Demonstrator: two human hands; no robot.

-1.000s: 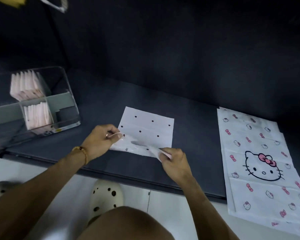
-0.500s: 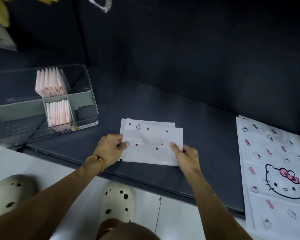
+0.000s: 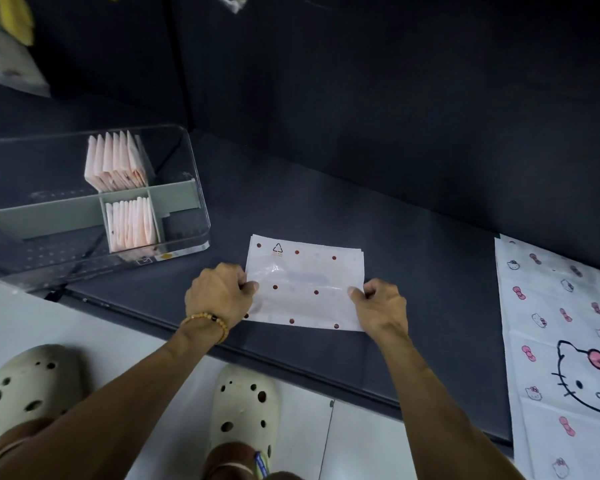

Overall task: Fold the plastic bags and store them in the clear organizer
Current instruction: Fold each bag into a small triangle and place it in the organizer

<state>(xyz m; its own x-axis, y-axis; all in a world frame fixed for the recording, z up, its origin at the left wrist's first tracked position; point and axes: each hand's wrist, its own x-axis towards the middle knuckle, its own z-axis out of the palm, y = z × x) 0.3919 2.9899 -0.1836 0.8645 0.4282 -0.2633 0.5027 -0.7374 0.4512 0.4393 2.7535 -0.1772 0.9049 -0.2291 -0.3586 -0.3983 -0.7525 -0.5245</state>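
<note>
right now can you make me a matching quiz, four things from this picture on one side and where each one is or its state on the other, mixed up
Things:
1. dotted bag
2. cat bag
3. clear organizer
4. bead bracelet

Places or states:
A. on the left wrist
B. flat at the far right of the table
C. gripped at both side edges by the left hand and right hand
D. at the left, with folded pink bags in two compartments

Pairs: 1-C, 2-B, 3-D, 4-A
</note>
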